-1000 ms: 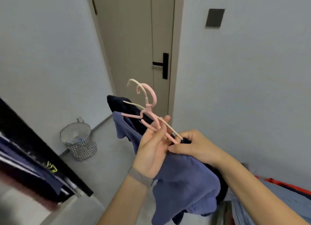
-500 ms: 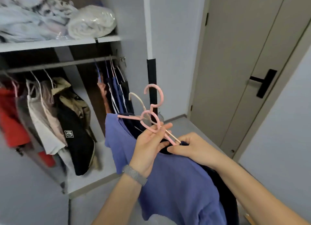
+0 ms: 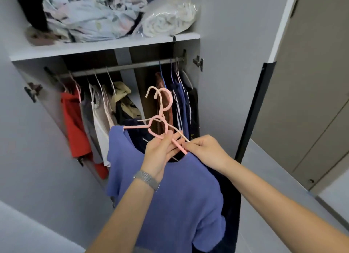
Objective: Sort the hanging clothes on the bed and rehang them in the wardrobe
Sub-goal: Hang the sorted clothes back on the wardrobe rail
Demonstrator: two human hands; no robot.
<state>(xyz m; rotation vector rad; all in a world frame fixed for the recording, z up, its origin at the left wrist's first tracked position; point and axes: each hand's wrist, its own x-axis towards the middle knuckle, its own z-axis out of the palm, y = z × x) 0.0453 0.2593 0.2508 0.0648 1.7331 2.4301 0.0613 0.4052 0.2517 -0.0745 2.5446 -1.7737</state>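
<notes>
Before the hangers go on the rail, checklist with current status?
1. Wardrobe open, rail in sight: ok.
2. Free gap on the rail between the left clothes and the right clothes: ok.
3. Left hand holds the pink hanger: ok.
4. Right hand pinches the hanger arms: ok.
5. Hooks lined up: not ok, the pink hook and the cream hook sit apart.
6. Blue shirt seated on its hanger: ok at the left shoulder, cannot tell at the right.
</notes>
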